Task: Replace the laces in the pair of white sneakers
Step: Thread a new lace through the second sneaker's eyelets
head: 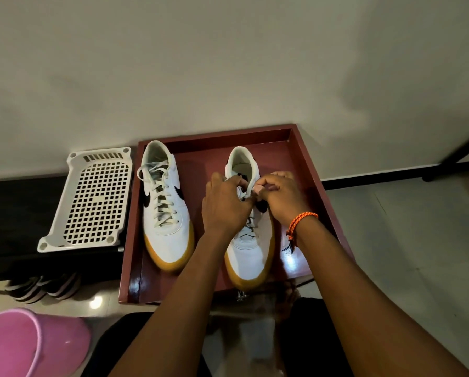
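Note:
Two white sneakers with tan soles stand side by side in a dark red tray (313, 170), toes toward me. The left sneaker (164, 213) is fully laced with pale laces, their ends loose near the collar. Over the right sneaker (248, 254) both my hands work at the upper eyelets. My left hand (225, 205) pinches the lace (248, 227) at the sneaker's left side. My right hand (278, 195), an orange cord bracelet on its wrist, pinches the lace at the right side. The hands hide the sneaker's upper eyelets; crossed laces show below them.
A white perforated plastic rack (92, 200) lies on a black surface left of the tray. Dark slippers (43, 288) sit on the floor under it. A pink plastic tub (29, 344) is at bottom left. The wall rises behind; a black stand leg (450, 159) is at right.

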The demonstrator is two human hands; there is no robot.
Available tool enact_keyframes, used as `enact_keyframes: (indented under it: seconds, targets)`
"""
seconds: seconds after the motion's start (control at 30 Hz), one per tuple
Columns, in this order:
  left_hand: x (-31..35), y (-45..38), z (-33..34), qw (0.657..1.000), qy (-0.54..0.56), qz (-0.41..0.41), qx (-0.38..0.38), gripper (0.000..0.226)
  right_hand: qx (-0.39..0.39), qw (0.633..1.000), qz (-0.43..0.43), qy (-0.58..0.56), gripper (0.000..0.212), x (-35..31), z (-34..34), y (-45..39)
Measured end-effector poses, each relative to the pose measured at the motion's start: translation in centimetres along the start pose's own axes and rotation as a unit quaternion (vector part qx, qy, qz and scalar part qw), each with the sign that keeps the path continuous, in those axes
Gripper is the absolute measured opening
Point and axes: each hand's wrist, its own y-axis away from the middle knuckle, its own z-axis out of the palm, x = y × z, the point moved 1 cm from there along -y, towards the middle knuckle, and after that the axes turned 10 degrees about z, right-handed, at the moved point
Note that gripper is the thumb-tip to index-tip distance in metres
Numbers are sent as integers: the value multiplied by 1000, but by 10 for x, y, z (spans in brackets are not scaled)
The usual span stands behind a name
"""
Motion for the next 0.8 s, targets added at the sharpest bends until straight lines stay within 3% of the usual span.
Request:
enact_keyframes:
  seconds: [0.1,0.27,0.43,0.63,0.8]
  targets:
    - [-3,-1,-1,1000,-10,-5,-5,41,-40,997,14,-58,27,0,-6,2]
    - [-6,2,-1,1000,4,4,-10,46,-103,987,44,-119,19,1,-11,7]
    - [-14,9,-8,991,128,19,20,45,-14,999,29,-34,13,1,-12,-5]
    - [-14,17,-17,998,-50,-37,-2,32,-2,1000,25,1,17,4,-7,-5]
    - [-7,19,-28,999,-29,-23,6,33,-15,1000,14,-5,19,3,-7,-3]
